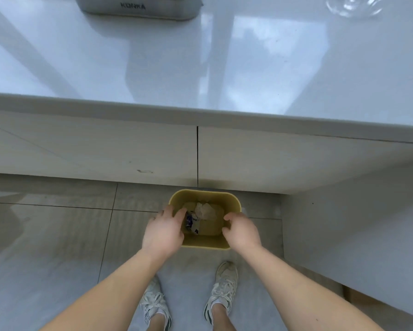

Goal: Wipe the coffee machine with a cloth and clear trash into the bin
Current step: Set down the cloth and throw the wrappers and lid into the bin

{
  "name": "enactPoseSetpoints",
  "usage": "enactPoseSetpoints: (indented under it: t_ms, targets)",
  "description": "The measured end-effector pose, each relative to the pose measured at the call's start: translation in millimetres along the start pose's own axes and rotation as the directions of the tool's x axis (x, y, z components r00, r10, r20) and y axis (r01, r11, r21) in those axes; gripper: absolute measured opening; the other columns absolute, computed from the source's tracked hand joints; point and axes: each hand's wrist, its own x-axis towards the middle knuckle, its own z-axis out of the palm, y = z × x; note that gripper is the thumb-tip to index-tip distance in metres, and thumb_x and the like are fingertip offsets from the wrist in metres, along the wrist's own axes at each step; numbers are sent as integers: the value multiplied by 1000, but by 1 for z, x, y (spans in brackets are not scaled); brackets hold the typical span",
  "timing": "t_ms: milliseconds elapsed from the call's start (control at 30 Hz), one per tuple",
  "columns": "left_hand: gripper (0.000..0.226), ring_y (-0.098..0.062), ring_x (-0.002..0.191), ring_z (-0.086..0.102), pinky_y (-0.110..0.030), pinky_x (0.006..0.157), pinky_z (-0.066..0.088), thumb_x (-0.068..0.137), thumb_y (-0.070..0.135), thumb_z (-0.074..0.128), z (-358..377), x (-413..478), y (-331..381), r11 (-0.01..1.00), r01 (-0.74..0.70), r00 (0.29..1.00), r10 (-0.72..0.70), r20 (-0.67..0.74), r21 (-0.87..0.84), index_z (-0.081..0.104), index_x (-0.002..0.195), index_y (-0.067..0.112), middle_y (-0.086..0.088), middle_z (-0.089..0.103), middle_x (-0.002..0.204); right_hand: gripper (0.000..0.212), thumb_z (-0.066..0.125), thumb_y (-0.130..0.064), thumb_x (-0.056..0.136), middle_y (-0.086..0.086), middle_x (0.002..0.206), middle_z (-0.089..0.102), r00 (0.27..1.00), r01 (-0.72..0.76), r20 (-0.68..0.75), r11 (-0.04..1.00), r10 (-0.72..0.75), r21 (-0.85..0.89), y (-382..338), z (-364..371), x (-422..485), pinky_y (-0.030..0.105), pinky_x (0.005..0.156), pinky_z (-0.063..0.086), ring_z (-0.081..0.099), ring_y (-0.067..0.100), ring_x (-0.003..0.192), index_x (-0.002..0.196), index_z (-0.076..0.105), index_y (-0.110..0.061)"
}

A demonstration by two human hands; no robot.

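A small yellow bin (204, 193) stands on the tiled floor against the cabinet front. Inside it lie crumpled white paper (205, 210) and a dark purple wrapper (190, 222). My left hand (163, 229) hovers over the bin's left rim with relaxed, spread fingers and holds nothing. My right hand (242, 231) is over the right rim, its fingers loosely curled and empty. The grey base of the coffee machine (138, 8), marked KONKA, sits at the far edge of the white counter.
The glossy white counter (200, 68) runs across the top, with a glass item (353, 5) at the far right. White cabinet doors (248, 158) lie below it. My feet in white sneakers (224, 290) stand behind the bin.
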Motion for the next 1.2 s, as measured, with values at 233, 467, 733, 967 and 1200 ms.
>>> enactPoseSetpoints:
  t_ms: [233,467,733,967,1200]
  targets:
    - [57,-28,114,56,-42,93,50,95,26,49,-72,-73,11,998,-46,998,48,-34,43,33,150,27,-10,48,137,39,59,-29,92,-2,118,62,993,74,-88,996,-78,-46,-37,-65,-77,32,78,59,63,17,98,131,58,-29]
    - [58,-27,125,49,-41,96,45,95,28,48,-150,-128,38,990,-102,988,111,-105,94,31,151,27,-9,42,146,39,54,-36,93,-4,122,62,962,181,-180,973,-205,-142,-67,-139,-142,35,82,58,59,18,107,131,57,-31]
    - [57,-25,132,47,-43,105,45,96,35,50,-222,-137,81,986,-157,952,167,-255,62,32,150,33,-7,40,153,37,57,-40,93,-7,124,61,894,259,-351,960,-279,-104,-75,-235,-176,26,80,53,61,16,109,130,56,-33]
    - [58,-26,128,49,-40,102,45,94,33,49,-275,-123,127,982,-181,906,186,-381,48,33,150,31,-7,40,151,41,53,-36,94,-3,127,59,867,295,-379,947,-323,-131,-66,-306,-175,34,88,53,56,18,116,134,55,-27]
    - [57,-28,122,53,-41,95,46,91,29,51,-316,-99,140,967,-243,874,250,-416,72,39,147,28,-11,44,146,40,50,-34,93,-3,121,59,873,249,-405,962,-274,-114,-67,-333,-161,36,84,53,57,18,112,131,56,-27]
